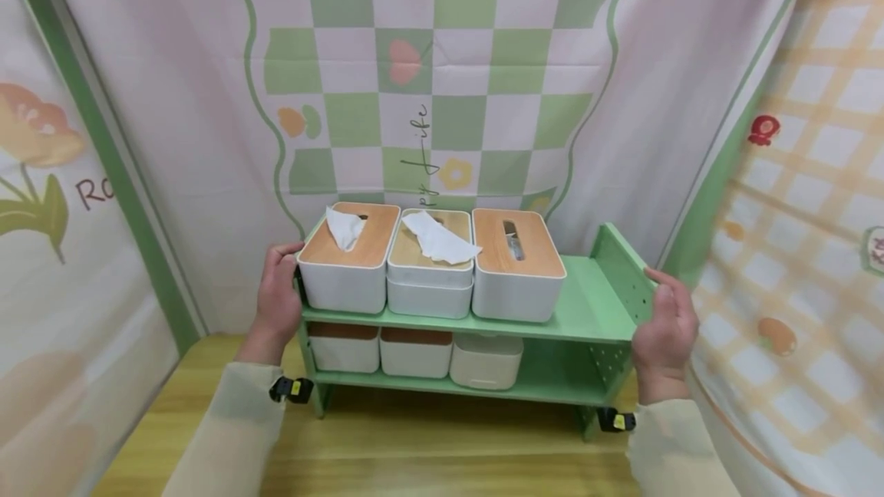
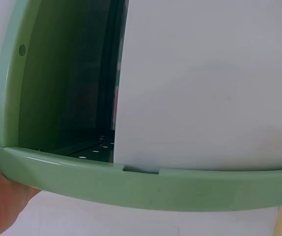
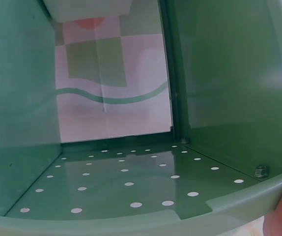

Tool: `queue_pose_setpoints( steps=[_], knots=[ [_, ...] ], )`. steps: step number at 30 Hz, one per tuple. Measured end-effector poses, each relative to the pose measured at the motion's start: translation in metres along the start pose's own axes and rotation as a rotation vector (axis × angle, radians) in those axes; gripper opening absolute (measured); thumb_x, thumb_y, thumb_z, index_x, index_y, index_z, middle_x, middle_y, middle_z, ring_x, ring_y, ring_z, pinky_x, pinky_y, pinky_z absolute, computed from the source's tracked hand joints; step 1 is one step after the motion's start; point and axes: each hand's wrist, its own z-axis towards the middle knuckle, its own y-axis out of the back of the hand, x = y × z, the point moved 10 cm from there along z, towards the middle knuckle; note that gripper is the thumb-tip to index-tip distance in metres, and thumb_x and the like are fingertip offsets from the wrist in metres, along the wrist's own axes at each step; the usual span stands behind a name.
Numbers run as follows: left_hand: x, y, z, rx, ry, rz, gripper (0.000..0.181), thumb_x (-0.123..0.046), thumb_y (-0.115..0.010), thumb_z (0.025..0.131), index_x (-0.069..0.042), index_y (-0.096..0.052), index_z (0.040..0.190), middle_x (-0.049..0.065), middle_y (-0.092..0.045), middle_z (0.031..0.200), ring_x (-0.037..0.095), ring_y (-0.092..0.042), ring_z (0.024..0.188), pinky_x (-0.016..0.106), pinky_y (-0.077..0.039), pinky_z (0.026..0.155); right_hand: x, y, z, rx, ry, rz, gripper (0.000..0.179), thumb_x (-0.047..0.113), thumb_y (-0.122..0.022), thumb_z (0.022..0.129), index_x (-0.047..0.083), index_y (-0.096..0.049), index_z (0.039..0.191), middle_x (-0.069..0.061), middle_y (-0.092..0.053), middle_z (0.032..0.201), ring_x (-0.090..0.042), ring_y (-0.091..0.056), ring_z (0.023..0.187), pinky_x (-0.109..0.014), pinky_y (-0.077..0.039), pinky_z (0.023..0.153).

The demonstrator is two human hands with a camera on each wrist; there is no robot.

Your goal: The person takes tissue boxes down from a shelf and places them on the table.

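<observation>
A green two-tier shelf (image 1: 576, 305) stands on the wooden table between my hands. My left hand (image 1: 279, 297) rests against the outside of its left end, fingers reaching along the upper edge. At the other end, my right hand (image 1: 666, 328) touches the outside of the perforated end panel (image 1: 621, 274), index finger extended to its top edge. Three white tissue boxes stand on the upper tier: a left box (image 1: 343, 282), a two-layered middle box (image 1: 430, 294) and a right box (image 1: 518, 294). Tissues stick out of the left and middle ones.
On the lower tier sit two white boxes with brown tops, a left one (image 1: 344, 351) and a middle one (image 1: 414, 355), beside a cream bin (image 1: 486, 363). A checkered curtain (image 1: 463, 60) hangs behind the shelf. The wooden table (image 1: 414, 443) extends in front.
</observation>
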Motion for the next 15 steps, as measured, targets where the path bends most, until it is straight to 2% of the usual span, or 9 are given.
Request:
queue_pose_setpoints(
  steps=[7,10,15],
  knots=[
    [0.001,0.004,0.000,-0.011,0.005,-0.006,0.038,-0.024,-0.026,0.104,0.000,-0.041,0.129,0.017,-0.041,0.143,0.034,-0.030,0.140,0.051,-0.021,0.113,0.001,-0.006,0.001,-0.017,0.039,-0.036,0.041,0.033,-0.035,0.106,0.018,-0.066,0.129,-0.003,-0.057,0.137,-0.014,-0.046,0.123,-0.038,-0.027,0.108],
    [0.001,0.007,0.000,-0.019,0.002,-0.005,0.038,-0.024,-0.026,0.104,0.001,-0.040,0.128,0.017,-0.042,0.142,0.034,-0.031,0.140,0.051,-0.021,0.113,0.001,-0.010,0.002,-0.016,0.045,-0.022,0.040,0.032,-0.036,0.106,0.017,-0.066,0.128,-0.003,-0.059,0.134,-0.014,-0.047,0.116,-0.036,-0.029,0.104],
    [0.000,0.010,0.000,-0.023,-0.008,-0.009,0.038,-0.024,-0.026,0.104,0.001,-0.040,0.129,0.018,-0.041,0.142,0.033,-0.031,0.139,0.051,-0.022,0.113,-0.001,-0.017,0.006,0.010,0.048,0.012,0.041,0.033,-0.036,0.106,0.017,-0.065,0.129,-0.001,-0.058,0.134,-0.014,-0.047,0.117,-0.035,-0.028,0.104]
  ],
)
